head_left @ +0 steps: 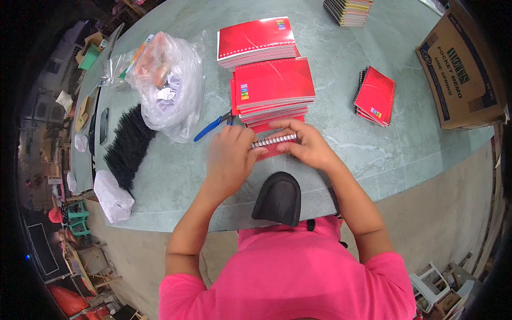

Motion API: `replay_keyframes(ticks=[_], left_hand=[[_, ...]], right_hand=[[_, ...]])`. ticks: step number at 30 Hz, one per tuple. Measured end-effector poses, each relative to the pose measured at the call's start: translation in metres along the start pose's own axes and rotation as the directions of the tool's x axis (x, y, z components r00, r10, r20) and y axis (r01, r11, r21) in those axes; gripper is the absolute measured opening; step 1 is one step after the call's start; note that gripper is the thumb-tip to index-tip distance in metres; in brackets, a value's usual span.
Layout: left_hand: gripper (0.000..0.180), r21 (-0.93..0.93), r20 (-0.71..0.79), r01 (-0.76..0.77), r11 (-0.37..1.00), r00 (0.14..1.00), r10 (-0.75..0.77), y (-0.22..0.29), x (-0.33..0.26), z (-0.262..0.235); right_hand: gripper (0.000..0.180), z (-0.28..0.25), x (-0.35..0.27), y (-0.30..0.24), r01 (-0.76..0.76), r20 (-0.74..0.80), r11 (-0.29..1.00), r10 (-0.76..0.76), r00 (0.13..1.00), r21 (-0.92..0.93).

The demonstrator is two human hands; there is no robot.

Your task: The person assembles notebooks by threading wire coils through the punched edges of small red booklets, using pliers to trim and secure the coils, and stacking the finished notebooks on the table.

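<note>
Both my hands grip a small red memo notebook near the front of the table, its edge turned up with a row of coil loops along it. My left hand pinches the left end between thumb and fingers. Thumb below and fingers above, my right hand closes on the right end. Just beyond stand two stacks of red punched booklets, a nearer stack and a farther stack. Blue-handled pliers lie left of the nearer stack. A black curved block sits on the table edge in front of me.
To the left lie a pile of black coils, a clear plastic bag and a white wrapped bundle. Coil-bound red notebooks are stacked on the right, beside a cardboard box. More bound notebooks stand at the far edge.
</note>
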State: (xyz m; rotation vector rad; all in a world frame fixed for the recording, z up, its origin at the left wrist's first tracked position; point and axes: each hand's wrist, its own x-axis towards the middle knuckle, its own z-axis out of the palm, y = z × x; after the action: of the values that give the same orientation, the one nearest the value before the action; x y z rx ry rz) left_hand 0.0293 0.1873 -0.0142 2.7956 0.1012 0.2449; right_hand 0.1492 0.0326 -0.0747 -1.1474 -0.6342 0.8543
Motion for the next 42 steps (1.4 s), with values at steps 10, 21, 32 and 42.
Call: replay_keyframes(ticks=[10,21,32,42], left_hand=[[0.019,-0.243,-0.149,-0.194,0.951,0.976,0.161,0.029,0.027,0.033],[0.019,-0.241,-0.114,-0.147,0.959,0.986,0.123,0.027,0.029,0.025],[0.054,0.067,-0.015,0.212,0.975,0.977,-0.212,-0.093,-0.026,0.003],[0.039,-0.544,0.278,0.562,0.623,0.821,-0.498,-0.059,-0.074,-0.018]], right_hand=[[0.016,-0.014,0.001,0.016,0.064,0.124,0.926,-0.019,0.992,-0.372],[0.012,-0.007,-0.002,0.013,0.087,0.124,0.862,-0.028,0.992,-0.5],[0.027,0.025,-0.002,-0.042,0.311,0.271,0.478,-0.153,0.95,-0.822],[0.024,0.077,0.03,-0.037,0.249,0.219,0.233,-0.146,0.965,-0.94]])
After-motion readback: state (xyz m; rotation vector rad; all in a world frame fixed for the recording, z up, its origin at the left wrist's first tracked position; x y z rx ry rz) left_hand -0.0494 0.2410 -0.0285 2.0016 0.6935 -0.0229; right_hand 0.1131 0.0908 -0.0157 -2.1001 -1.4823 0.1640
